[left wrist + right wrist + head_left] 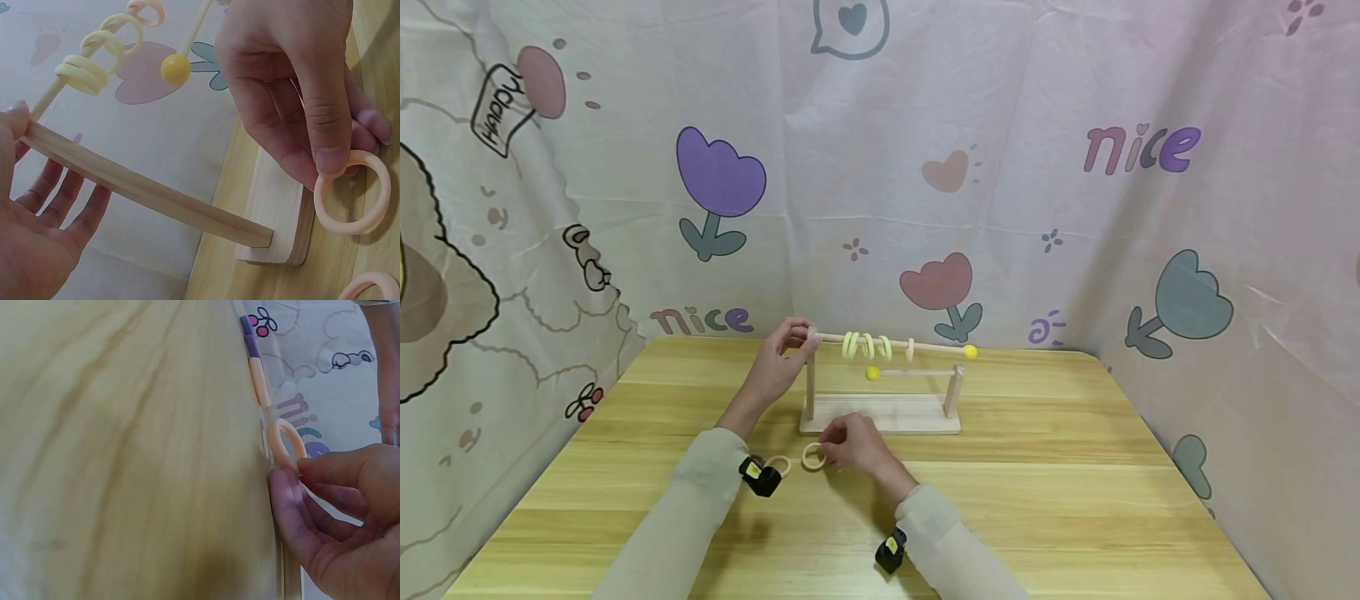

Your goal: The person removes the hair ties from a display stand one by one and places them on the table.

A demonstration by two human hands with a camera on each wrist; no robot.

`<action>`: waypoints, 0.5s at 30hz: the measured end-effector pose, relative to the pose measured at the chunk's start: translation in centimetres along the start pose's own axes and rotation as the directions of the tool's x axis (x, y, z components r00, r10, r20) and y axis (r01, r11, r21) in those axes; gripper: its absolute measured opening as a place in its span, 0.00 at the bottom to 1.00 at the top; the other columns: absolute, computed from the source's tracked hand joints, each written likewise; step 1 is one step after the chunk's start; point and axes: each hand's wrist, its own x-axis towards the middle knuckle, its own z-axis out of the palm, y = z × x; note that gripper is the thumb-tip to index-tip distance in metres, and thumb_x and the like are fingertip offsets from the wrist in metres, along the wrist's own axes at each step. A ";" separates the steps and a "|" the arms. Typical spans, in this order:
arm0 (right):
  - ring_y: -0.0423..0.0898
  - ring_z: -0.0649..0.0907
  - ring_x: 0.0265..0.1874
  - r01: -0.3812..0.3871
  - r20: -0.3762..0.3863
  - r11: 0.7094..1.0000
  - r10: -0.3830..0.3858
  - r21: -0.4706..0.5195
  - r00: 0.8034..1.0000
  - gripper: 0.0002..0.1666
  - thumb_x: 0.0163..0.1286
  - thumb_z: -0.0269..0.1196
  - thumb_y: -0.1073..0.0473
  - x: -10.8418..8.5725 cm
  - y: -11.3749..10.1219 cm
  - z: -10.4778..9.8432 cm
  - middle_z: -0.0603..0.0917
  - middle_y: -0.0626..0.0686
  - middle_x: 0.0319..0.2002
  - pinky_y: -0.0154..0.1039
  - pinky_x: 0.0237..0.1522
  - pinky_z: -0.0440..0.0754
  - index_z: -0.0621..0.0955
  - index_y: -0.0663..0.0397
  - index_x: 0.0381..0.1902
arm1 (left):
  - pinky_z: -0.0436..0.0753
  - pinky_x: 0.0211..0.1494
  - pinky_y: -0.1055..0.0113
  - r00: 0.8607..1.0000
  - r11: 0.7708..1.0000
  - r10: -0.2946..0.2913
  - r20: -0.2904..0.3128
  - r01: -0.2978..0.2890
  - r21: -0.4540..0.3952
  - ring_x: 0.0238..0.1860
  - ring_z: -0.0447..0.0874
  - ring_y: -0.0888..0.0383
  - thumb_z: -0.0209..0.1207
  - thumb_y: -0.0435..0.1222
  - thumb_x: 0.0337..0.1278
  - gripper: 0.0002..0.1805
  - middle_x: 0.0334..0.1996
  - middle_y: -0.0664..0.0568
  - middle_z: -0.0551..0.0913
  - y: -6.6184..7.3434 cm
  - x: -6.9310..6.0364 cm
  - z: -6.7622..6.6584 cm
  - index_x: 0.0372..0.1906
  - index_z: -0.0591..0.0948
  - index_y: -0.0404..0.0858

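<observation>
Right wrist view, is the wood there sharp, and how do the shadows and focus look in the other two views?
Right wrist view: the wooden tabletop looks soft, its grain smeared, with a dim patch low down; head view: soft-edged shadows fall on it between the pale sleeves; left wrist view: the peach ring in the right hand shows fairly clear edges.

The tabletop [1037,500] is showing a streaky, wood-like grain under a smooth finish with a soft sheen. The post [150,181], base [282,209] and rod [48,100] are displaying pale, matt, smooth wood, with fine grain running along the post. The yellow ball [175,69] is looking smooth, as if painted, and lightly glossy. The pale yellow rings [78,80] and the peach ring [350,227] are appearing matt and cloth-like. The printed backdrop [850,150] is hanging as thin, creased cloth; the sleeves [700,500] are looking like matt cloth, the black wrist camera [762,480] like plastic.
</observation>
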 end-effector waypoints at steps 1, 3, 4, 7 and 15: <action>0.52 0.88 0.21 0.001 -0.001 1.000 -0.001 -0.005 1.000 0.03 0.66 0.68 0.72 0.0 0.0 0.0 0.89 0.63 0.28 0.32 0.22 0.84 0.85 0.71 0.32 | 0.75 0.54 0.62 1.000 1.000 -0.002 0.001 0.002 0.001 0.55 0.78 0.38 0.55 0.35 0.77 0.17 0.50 0.34 0.79 0.2 -0.1 0.0 0.61 0.72 0.30; 0.50 0.88 0.20 -0.004 0.001 1.000 0.004 -0.012 1.000 0.03 0.66 0.68 0.72 0.0 -0.1 0.1 0.89 0.63 0.27 0.31 0.22 0.83 0.85 0.70 0.32 | 0.76 0.54 0.62 1.000 1.000 -0.005 0.002 0.005 0.003 0.55 0.78 0.38 0.55 0.35 0.77 0.16 0.50 0.34 0.79 0.3 -0.1 0.0 0.61 0.73 0.31; 0.49 0.88 0.20 -0.008 0.003 1.000 0.008 -0.017 1.000 0.03 0.66 0.68 0.72 0.0 -0.1 0.1 0.89 0.62 0.27 0.31 0.22 0.83 0.85 0.69 0.31 | 0.76 0.54 0.62 1.000 1.000 -0.007 0.002 0.007 0.004 0.55 0.78 0.38 0.55 0.35 0.77 0.16 0.50 0.34 0.79 0.1 0.0 0.0 0.61 0.73 0.31; 0.46 0.87 0.19 -0.017 0.009 0.999 0.017 -0.039 1.000 0.03 0.66 0.69 0.72 0.0 -0.2 0.2 0.89 0.60 0.26 0.31 0.22 0.83 0.86 0.68 0.31 | 0.76 0.55 0.61 1.000 1.000 -0.011 -0.001 0.011 0.004 0.56 0.78 0.37 0.55 0.35 0.77 0.16 0.50 0.33 0.78 -0.6 0.3 0.1 0.61 0.73 0.31; 0.44 0.87 0.19 -0.022 0.023 0.997 0.023 -0.068 0.999 0.02 0.65 0.70 0.72 -0.1 -0.3 0.4 0.90 0.59 0.26 0.30 0.23 0.83 0.88 0.66 0.31 | 0.74 0.57 0.59 1.000 1.000 0.005 -0.016 -0.005 0.002 0.57 0.79 0.41 0.56 0.39 0.77 0.18 0.51 0.37 0.79 -3.9 1.3 0.3 0.63 0.73 0.36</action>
